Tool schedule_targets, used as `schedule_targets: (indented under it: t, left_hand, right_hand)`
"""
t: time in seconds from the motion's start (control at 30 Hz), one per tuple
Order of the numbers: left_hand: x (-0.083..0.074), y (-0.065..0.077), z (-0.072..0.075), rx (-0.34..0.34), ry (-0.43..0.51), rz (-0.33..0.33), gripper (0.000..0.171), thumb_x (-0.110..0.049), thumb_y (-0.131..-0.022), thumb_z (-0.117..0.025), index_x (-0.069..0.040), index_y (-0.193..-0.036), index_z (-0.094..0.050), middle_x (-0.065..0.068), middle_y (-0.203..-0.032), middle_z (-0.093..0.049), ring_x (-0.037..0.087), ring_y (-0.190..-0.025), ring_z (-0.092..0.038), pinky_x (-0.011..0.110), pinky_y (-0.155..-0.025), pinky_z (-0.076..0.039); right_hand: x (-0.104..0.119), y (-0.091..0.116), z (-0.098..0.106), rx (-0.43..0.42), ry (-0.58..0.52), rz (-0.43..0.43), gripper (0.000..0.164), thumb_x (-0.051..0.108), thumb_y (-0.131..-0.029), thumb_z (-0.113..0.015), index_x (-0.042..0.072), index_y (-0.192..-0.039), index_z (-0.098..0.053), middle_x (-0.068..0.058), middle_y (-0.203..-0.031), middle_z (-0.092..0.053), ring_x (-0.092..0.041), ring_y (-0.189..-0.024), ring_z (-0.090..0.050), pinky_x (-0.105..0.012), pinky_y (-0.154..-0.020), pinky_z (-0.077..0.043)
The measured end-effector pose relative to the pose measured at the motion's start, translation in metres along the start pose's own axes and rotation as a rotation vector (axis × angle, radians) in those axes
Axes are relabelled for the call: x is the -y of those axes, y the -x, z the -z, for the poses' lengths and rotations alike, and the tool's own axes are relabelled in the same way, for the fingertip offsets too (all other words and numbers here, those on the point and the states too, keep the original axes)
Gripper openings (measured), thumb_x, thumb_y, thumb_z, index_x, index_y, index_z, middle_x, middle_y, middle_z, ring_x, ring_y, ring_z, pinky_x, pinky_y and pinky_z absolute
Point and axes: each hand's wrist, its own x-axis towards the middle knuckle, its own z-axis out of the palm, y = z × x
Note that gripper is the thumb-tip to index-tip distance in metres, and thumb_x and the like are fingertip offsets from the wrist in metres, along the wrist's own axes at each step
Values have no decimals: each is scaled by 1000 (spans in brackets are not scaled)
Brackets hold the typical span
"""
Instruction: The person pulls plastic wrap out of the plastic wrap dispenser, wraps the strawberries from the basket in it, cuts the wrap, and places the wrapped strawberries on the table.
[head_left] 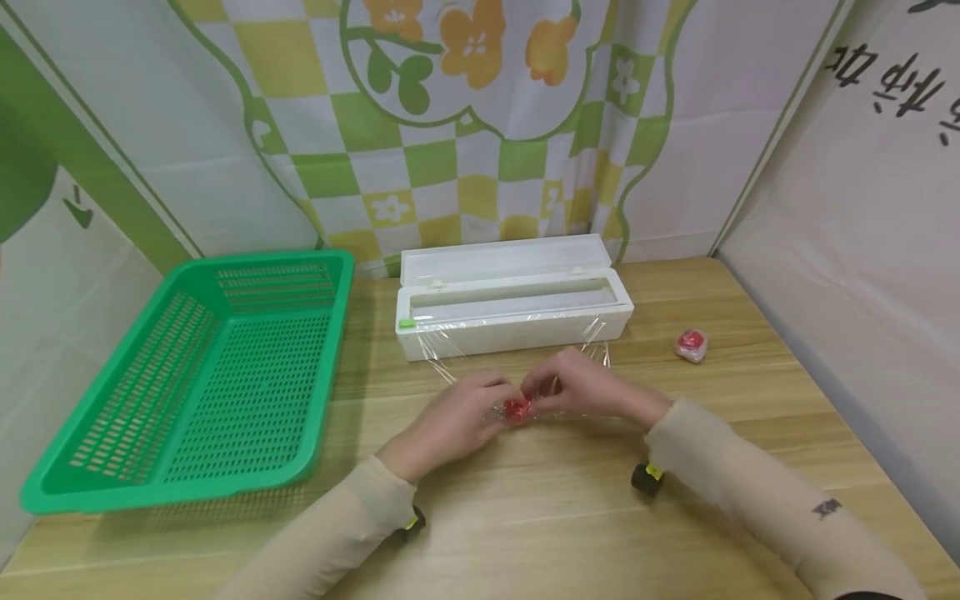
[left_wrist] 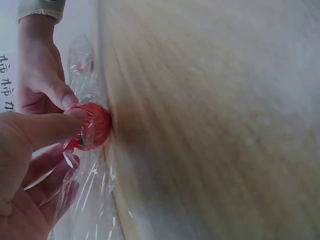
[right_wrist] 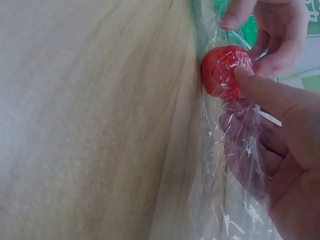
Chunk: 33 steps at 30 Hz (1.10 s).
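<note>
A small red tomato (right_wrist: 220,70) lies on the table inside clear plastic wrap (right_wrist: 240,180). My left hand (head_left: 463,415) is at its left side; in the left wrist view its thumb tip presses the tomato (left_wrist: 97,127) and the other fingers curl behind the film. From the right, my right hand (head_left: 581,385) pinches the tomato, thumb on top and fingers behind the wrap. The film stretches back to a white wrap dispenser (head_left: 517,332) with its lid raised. Film and fingers partly hide the tomato in the head view.
A green plastic basket (head_left: 318,400) stands on the left of the wooden table (head_left: 540,533). To the right lies another small red item wrapped in film (head_left: 691,345). A checked curtain (head_left: 480,167) hangs behind the dispenser.
</note>
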Motion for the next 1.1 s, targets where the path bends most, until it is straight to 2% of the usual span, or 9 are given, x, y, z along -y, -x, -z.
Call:
schedule_targets:
  t: [0.1, 0.27, 0.5, 0.77, 0.93, 1.1]
  left_hand:
    - [2, -1, -2, 8, 5, 8, 30, -10, -79, -76, -19, -107, -71, -7, -104, -65, 8, -98, -58, 25, -91, -51]
    - [3, -4, -2, 39, 6, 73, 34, -9, -83, -71, -20, -115, -68, -6, -109, -67, 10, -103, -60, 29, -95, -50]
    - [8, -8, 1, 71, 34, 116, 29, -16, -91, -62, -19, -120, -66, -2, -119, -67, 15, -112, -60, 34, -101, -48]
    - [14, -13, 2, 84, 77, 225, 23, -17, -94, -58, -11, -116, -61, 0, -105, -69, 15, -98, -65, 32, -88, -53]
    - [16, -14, 2, 85, 81, 260, 26, -17, -95, -56, -10, -121, -57, 2, -108, -69, 16, -100, -65, 33, -88, -53]
    - [20, -16, 0, 65, 82, 256, 22, -17, -95, -56, -13, -117, -59, 0, -109, -70, 14, -102, -64, 31, -90, -52]
  right_hand:
    - [-2, -2, 2, 20, 16, 11, 18, 26, -82, -75, 22, -99, -75, 11, -92, -73, -3, -76, -63, -21, -69, -55]
    - [-3, -1, 10, 7, 55, 20, 25, 27, -79, -76, 18, -103, -75, 6, -97, -74, -3, -78, -63, -19, -68, -54]
    - [4, 1, 19, -78, 149, 44, 23, 25, -80, -76, 17, -101, -75, 4, -98, -74, -7, -83, -64, -31, -74, -57]
    - [13, -4, 9, -144, 260, 174, 17, 25, -81, -76, 17, -96, -76, 6, -95, -75, -10, -85, -67, -27, -78, -55]
    - [14, -7, 4, -207, 288, 198, 17, 26, -80, -77, 18, -95, -76, 5, -94, -75, -12, -86, -68, -25, -78, -55]
    - [14, -9, 1, -232, 281, 186, 18, 25, -80, -76, 19, -98, -76, 6, -95, -74, -11, -86, -68, -26, -78, -54]
